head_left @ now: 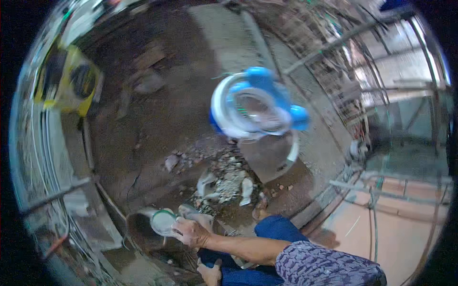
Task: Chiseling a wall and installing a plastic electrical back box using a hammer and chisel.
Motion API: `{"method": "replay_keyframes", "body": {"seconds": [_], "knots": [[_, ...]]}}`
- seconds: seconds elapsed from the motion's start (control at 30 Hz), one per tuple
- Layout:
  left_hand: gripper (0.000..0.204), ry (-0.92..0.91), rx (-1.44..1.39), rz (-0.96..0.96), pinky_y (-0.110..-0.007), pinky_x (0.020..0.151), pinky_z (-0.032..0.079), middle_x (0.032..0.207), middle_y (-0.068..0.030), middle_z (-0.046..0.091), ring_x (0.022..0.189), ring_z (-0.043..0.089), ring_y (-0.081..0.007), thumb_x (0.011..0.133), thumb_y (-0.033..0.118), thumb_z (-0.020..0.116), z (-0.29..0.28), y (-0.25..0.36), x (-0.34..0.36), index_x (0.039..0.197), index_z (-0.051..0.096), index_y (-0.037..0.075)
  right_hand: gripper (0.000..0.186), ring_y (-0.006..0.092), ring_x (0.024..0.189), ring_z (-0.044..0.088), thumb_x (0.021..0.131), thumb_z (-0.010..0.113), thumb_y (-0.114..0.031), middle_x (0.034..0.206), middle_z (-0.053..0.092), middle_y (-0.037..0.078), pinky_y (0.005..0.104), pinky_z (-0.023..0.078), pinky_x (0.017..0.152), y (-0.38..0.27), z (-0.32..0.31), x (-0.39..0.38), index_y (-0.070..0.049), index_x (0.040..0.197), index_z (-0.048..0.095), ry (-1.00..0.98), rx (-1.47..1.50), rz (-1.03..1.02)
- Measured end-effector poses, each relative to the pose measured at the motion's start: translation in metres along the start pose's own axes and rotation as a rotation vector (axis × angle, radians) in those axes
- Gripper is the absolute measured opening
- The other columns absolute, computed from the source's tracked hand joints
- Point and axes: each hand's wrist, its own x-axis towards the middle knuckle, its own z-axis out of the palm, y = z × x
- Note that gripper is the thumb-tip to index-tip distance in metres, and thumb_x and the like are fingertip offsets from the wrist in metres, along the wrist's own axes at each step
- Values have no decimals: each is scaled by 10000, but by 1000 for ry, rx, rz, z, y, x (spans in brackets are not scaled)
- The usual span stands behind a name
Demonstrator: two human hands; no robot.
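My right arm, in a purple patterned sleeve, reaches across from the lower right. My right hand (192,232) is closed on the edge of a round pale bowl (163,222) with a green rim. The bowl is at the mouth of a grey bucket-like container (139,224) with a dark inside. Lower down, by my blue trousers (248,277), what looks like my left hand (210,274) shows at the bottom edge. Two of its digits are apart and nothing is seen in it.
A heap of gravel and rubble (228,183) lies ahead. Beyond it is a blurred blue-and-white ring-shaped object (257,102), above a grey rounded pan (269,155). A yellow and black object (71,81) stands at left. Metal bars (350,40) run along the right.
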Motion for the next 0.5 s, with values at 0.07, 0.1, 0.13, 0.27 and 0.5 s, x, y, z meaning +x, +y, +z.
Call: {"method": "replay_keyframes", "body": {"seconds": [0.07, 0.1, 0.13, 0.27, 0.5], "knots": [[867, -81, -12, -19, -560, 999, 439, 1421, -274, 444, 1256, 485, -451, 822, 398, 781, 6, 16, -8, 1483, 345, 47, 181, 371, 871, 643, 879, 668, -231, 891, 563, 169, 469, 529, 735, 11, -60, -26, -66, 912, 601, 85, -16, 37], [871, -121, -19, -32, -599, 990, 440, 1484, -272, 388, 1317, 443, -454, 860, 385, 756, 11, 25, -11, 1541, 294, 100, 181, 365, 877, 644, 871, 678, -224, 889, 562, 164, 464, 531, 734, 24, -88, -35, -63, 898, 600, 106, -30, 76], [866, -137, -16, -10, -597, 987, 443, 1483, -270, 390, 1316, 446, -451, 862, 383, 755, 16, 36, -16, 1539, 297, 99, 182, 359, 884, 646, 862, 688, -218, 886, 561, 160, 459, 533, 734, 30, -119, -54, -61, 885, 599, 139, -47, 110], [845, -197, 4, 155, -587, 976, 451, 1476, -262, 401, 1309, 455, -441, 868, 373, 751, 63, 111, -30, 1533, 308, 98, 222, 347, 794, 644, 858, 711, -242, 884, 565, 136, 436, 549, 665, 74, -243, -144, -93, 1006, 636, 370, -172, 140], [808, -378, 39, 343, -569, 957, 466, 1465, -247, 419, 1298, 471, -424, 880, 356, 742, 141, 269, -88, 1523, 328, 96, 233, 362, 829, 671, 851, 737, -248, 964, 642, 148, 452, 550, 694, 143, -422, -302, -87, 996, 651, 751, -132, 497]]}}
